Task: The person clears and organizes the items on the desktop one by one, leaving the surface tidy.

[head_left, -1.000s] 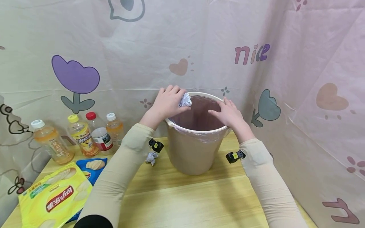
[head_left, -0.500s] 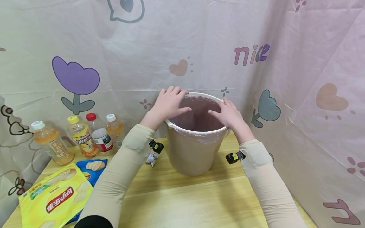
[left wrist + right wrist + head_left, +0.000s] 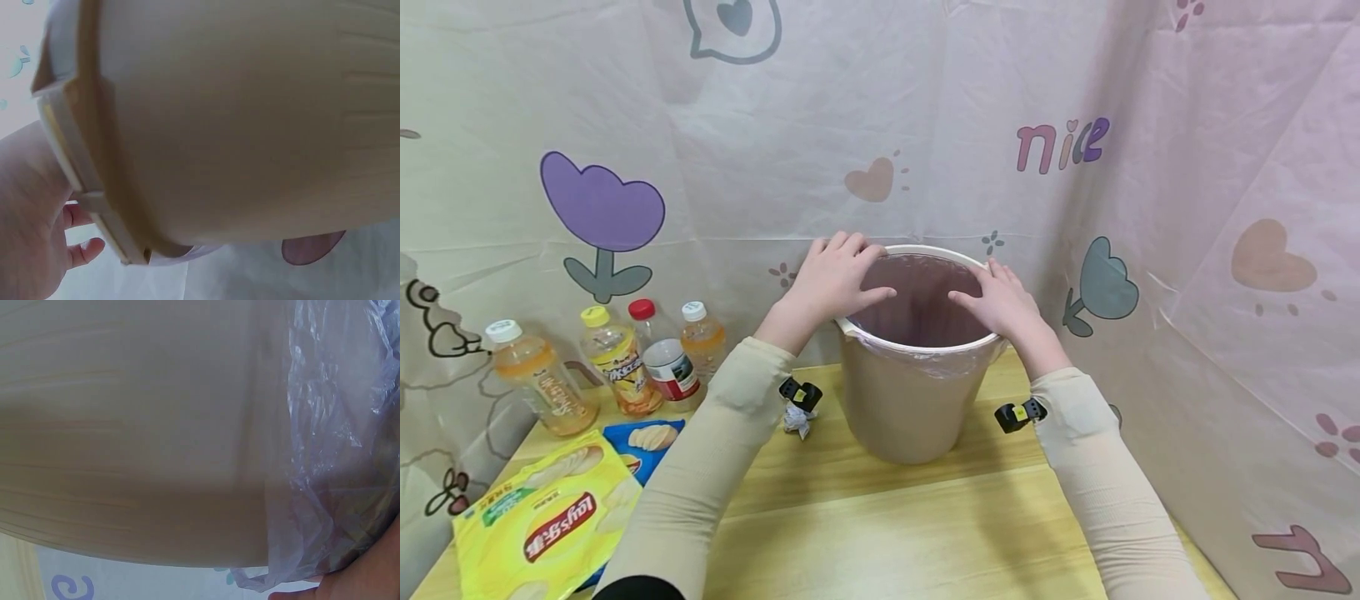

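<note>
My left hand [image 3: 835, 279] hovers at the left rim of a beige trash can [image 3: 898, 408], fingers relaxed and thumb spread over the mouth. Nothing shows between its fingers; whether it touches the rim I cannot tell. On the opposite side, my right hand [image 3: 1000, 302] rests over the rim, its thumb extended above the opening. A clear plastic liner [image 3: 319, 437] folds over the edge beside this hand in the right wrist view. The can's bottom inside is hidden. One crumpled paper ball [image 3: 797, 423] lies on the table, partly covered by the left wrist camera.
Several drink bottles [image 3: 625, 375] stand at the back left of the wooden table [image 3: 880, 533]. A yellow chip bag [image 3: 550, 525] overlaps a blue chip bag [image 3: 643, 442] in front of them. A printed curtain [image 3: 737, 167] closes off the back and right.
The paper ball in my left hand one second ago has left the fingers and is out of sight. That hand has since drawn slightly left. My right hand stays put.
</note>
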Tool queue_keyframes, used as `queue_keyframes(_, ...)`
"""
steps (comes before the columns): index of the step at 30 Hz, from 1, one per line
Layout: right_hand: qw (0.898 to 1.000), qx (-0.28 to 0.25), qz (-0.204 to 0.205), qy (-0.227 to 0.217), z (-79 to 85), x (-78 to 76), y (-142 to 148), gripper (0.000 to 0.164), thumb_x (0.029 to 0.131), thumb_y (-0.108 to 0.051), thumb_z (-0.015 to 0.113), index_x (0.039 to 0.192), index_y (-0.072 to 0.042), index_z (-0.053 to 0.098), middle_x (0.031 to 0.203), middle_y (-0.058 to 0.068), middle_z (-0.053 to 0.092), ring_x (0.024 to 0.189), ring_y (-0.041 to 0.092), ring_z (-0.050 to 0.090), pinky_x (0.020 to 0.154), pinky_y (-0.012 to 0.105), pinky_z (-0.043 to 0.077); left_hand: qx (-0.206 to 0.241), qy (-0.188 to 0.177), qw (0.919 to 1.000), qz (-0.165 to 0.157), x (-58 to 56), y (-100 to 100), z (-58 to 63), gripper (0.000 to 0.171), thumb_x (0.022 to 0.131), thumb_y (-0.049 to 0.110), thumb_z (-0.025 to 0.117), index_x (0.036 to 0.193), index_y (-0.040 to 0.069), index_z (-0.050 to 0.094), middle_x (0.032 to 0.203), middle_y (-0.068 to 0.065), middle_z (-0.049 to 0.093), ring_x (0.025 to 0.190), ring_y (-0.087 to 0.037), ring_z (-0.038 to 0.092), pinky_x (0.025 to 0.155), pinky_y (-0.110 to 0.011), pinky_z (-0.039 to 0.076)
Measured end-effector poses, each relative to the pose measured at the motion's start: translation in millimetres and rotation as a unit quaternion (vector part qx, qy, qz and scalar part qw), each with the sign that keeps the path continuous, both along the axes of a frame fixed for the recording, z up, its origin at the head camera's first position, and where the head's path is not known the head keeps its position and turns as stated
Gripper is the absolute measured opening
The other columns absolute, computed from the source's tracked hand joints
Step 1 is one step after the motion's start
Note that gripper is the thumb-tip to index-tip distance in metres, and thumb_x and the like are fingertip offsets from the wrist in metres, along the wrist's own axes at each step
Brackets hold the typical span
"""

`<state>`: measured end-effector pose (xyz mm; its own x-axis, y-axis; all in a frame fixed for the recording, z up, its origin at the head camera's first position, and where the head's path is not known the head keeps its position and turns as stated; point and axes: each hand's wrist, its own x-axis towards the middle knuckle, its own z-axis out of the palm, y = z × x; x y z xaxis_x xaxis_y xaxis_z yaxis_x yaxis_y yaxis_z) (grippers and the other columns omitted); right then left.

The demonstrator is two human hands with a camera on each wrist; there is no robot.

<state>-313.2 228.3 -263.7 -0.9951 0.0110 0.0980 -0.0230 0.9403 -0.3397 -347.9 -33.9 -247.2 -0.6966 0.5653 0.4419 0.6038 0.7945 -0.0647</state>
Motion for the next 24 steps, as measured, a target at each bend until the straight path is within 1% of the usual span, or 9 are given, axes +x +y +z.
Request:
queue_keyframes(6, 1.0, 0.0, 0.0, 0.001, 0.0, 0.2, 0.0, 0.074, 0.095, -0.056, 0.046, 0.155, -0.018, 0.025, 0.163, 0.021, 0.008, 0.15, 0.044, 0.007, 0.114, 0.068, 0.015, 0.016, 0.004, 0.9999, -0.002, 6.8, -12.3, -1.1, 0.059, 0.087, 0.061, 0.059, 0.131, 0.022, 0.056, 0.125, -0.005, 0.054, 0.121, -0.028, 0.045, 0.097, -0.05, 0.035)
queue_keyframes(12, 1.0, -0.002, 0.003, 0.0, -0.2, -0.4, -1.1, 0.075, 0.095, -0.056, 0.047, 0.155, -0.018, 0.025, 0.163, 0.022, 0.008, 0.15, 0.044, 0.007, 0.114, 0.068, 0.016, 0.038, 0.007, 0.9992, 0.005, 18.6, -26.5, -2.7, 0.055, 0.087, 0.058, 0.061, 0.128, 0.022, 0.058, 0.122, -0.004, 0.055, 0.119, -0.027, 0.047, 0.094, -0.049, 0.035)
queue_keyframes(17, 1.0, -0.003, 0.003, -0.002, 0.0, -0.4, -0.3, 0.075, 0.095, -0.057, 0.046, 0.155, -0.018, 0.024, 0.163, 0.021, 0.007, 0.15, 0.044, 0.006, 0.115, 0.067, 0.015, 0.059, 0.031, 0.9978, 0.002, 27.5, -37.2, -6.9, 0.051, 0.087, 0.057, 0.062, 0.126, 0.024, 0.06, 0.119, -0.004, 0.057, 0.116, -0.027, 0.05, 0.089, -0.047, 0.037)
queue_keyframes(20, 1.0, -0.002, 0.004, -0.001, -0.1, -0.7, 0.4, 0.075, 0.095, -0.057, 0.046, 0.155, -0.018, 0.024, 0.163, 0.021, 0.006, 0.15, 0.044, 0.006, 0.115, 0.067, 0.014, 0.07, 0.041, 0.9967, 0.002, 32.4, -43.3, -9.1, 0.051, 0.086, 0.057, 0.063, 0.124, 0.023, 0.061, 0.118, -0.004, 0.058, 0.113, -0.027, 0.05, 0.087, -0.046, 0.038)
queue_keyframes(24, 1.0, -0.003, 0.004, -0.001, -0.3, -0.5, 0.1, 0.075, 0.095, -0.056, 0.046, 0.155, -0.017, 0.024, 0.163, 0.022, 0.006, 0.15, 0.044, 0.006, 0.115, 0.067, 0.014, 0.086, 0.039, 0.9956, 0.005, 38.0, -50.7, -13.6, 0.052, 0.087, 0.056, 0.064, 0.125, 0.021, 0.062, 0.118, -0.005, 0.059, 0.111, -0.028, 0.05, 0.086, -0.047, 0.038)
